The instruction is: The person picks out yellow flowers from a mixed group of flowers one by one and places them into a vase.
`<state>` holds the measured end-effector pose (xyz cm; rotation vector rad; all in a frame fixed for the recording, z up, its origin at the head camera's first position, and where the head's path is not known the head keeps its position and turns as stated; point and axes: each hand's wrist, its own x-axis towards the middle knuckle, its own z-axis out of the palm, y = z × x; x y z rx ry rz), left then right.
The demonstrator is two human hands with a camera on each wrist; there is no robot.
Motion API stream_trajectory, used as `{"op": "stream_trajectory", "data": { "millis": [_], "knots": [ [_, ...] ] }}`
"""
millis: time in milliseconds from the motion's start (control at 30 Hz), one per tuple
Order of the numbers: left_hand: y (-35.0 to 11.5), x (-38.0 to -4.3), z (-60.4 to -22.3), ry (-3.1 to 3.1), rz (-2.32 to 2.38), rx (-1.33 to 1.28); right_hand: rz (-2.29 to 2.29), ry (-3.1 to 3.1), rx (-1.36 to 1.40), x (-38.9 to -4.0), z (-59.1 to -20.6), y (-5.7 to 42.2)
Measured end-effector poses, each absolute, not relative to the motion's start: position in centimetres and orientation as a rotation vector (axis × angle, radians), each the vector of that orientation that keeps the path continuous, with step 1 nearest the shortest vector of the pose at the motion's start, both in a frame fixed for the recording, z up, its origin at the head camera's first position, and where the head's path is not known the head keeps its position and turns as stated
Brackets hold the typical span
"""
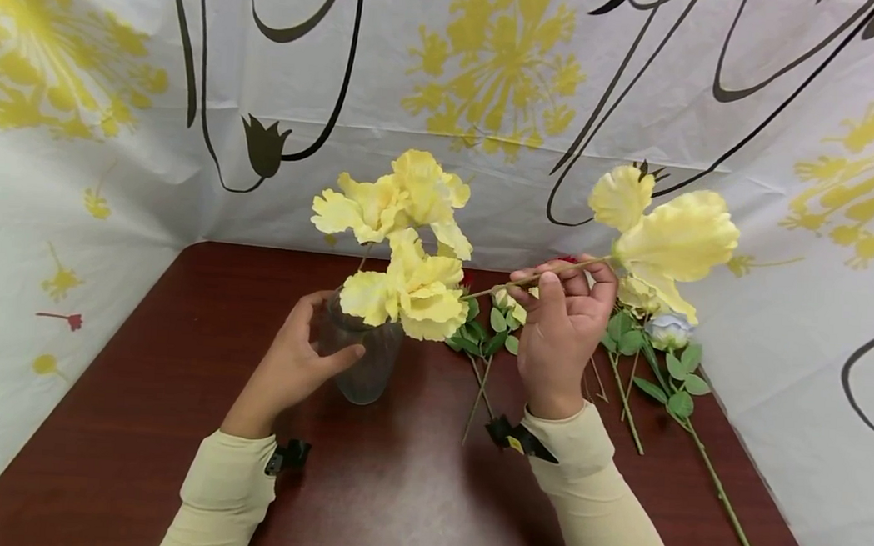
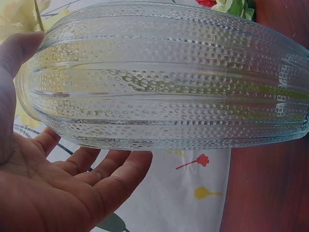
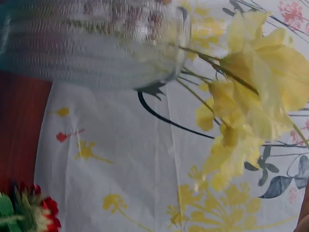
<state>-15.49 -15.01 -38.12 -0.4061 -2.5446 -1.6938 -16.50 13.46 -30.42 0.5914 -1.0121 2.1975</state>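
A ribbed, dimpled clear glass vase stands on the table, its body filling much of the left wrist view. My left hand holds it near the neck, thumb on one side and fingers curving round the other. Several yellow artificial irises lean out of its mouth, their stems showing in the right wrist view. To the right, my right hand pinches the stem of another yellow iris between thumb and fingers. That bloom points right, while the stem's other end reaches left behind the blooms at the vase.
On the dark wooden table, artificial roses with green leaves lie at the right, including a pale blue rose. A red rose shows in the right wrist view. Printed cloth walls the back and sides.
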Motion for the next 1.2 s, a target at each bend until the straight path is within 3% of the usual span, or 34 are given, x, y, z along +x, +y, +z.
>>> {"op": "stream_trajectory", "data": {
  "millis": [733,1200],
  "knots": [
    [-15.1,-15.5,-38.0,-2.554,-1.733,-0.376,2.245,-0.971,0.539,-15.2,-31.5,12.3],
    [-14.9,-15.6,-38.2,-2.518,-1.684,-0.436,2.077,-1.107,0.527,-16.7,-33.0,10.4]
  ]
}}
